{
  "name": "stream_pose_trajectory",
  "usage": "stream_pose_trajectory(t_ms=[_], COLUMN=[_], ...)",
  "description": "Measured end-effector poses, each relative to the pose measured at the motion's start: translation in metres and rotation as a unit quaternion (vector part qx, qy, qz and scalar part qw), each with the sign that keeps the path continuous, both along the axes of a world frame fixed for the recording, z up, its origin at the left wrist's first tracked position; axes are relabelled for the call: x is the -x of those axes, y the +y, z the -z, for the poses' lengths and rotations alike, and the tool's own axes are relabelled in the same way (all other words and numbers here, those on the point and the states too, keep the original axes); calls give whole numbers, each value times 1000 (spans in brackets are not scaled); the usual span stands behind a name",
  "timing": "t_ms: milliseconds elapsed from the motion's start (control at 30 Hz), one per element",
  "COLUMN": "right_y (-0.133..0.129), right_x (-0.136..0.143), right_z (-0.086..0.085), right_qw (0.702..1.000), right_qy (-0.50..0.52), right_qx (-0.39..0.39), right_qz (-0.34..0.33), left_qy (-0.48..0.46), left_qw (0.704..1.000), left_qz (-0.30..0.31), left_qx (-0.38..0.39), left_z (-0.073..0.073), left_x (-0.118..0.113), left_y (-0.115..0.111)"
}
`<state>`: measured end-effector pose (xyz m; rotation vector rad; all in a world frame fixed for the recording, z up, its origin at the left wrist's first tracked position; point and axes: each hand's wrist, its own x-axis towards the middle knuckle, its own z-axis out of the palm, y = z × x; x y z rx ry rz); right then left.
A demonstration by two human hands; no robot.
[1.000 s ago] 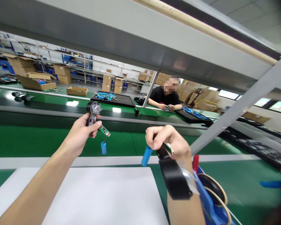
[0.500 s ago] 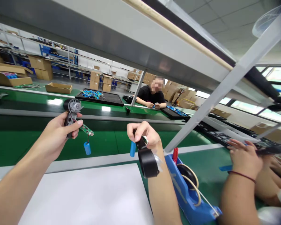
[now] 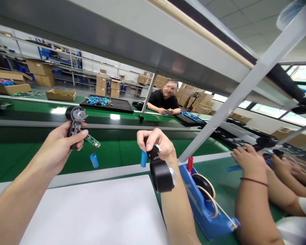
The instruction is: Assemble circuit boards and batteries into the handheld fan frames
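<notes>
My left hand (image 3: 71,139) is closed round the handle of an opened handheld fan (image 3: 78,115), its clear blades showing. From that fan a green circuit board (image 3: 92,140) sticks out, and a blue battery cell (image 3: 94,160) dangles below it on wires. Bent at the wrist, my right hand (image 3: 158,143) pinches a second handheld fan (image 3: 161,177) by its black handle, ring head pointing down. Another blue battery cell (image 3: 143,159) hangs beside the right fingers. White wires show near that palm, but most of the inside is hidden.
A white sheet (image 3: 97,211) lies in front of me, with a blue tape dispenser (image 3: 201,204) at its right. Across the green belt, a co-worker (image 3: 163,102) sits between black trays (image 3: 122,106) of blue cells. Another person's hand (image 3: 252,161) works at the right. A slanted post (image 3: 219,112) rises nearby.
Both hands keep their hold on the fans and have barely shifted. At the right, the neighbouring person's arm has moved left and a black fan part now shows by that hand.
</notes>
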<state>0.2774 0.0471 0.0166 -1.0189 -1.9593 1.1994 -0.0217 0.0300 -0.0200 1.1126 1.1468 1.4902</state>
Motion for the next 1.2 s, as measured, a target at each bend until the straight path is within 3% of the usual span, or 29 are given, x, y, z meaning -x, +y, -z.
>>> stream_pose_trajectory(t_ms=[167,333,600,867,1200], right_y=[6,5,24,29,25], right_x=[9,16,5,4,2], right_z=[7,8,12,18,15], right_qw=[974,963,954,922,924], right_qy=[168,220,162,199,184], right_qx=[9,30,-4,-26,-13], right_qz=[-153,-151,-252,-332,-336], left_qy=[-2,-2,11,18,21], left_qw=[1000,1000,1000,1000,1000], left_qz=[0,3,-4,-3,-1], left_qx=[2,-3,-10,-7,-8], left_z=[0,1,5,5,6], left_x=[0,1,3,3,3], left_y=[0,1,5,5,7])
